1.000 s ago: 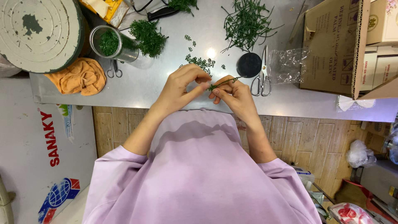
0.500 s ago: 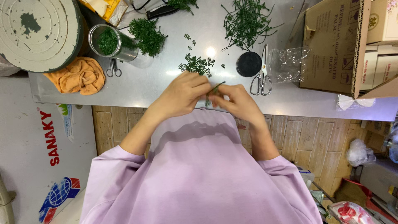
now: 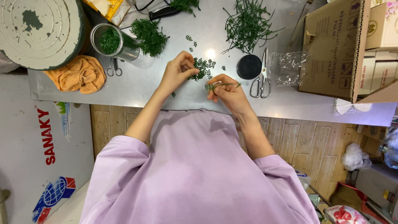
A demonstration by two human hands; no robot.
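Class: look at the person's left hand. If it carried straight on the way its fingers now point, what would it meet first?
Most likely the small leaf pile: the left hand points its fingers right at it, about touching, though height above the table is unclear.

L hand point(image 3: 177, 72) pinched, R hand point(image 3: 226, 92) pinched

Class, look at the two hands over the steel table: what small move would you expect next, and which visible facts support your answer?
Probably the left hand lets go of its bit of green over the small pile of leaf pieces and returns to the sprig. Its fingertips are pinched right at that pile, while the right hand holds a thin green sprig level, apart from the left, with leaves seemingly left on it.
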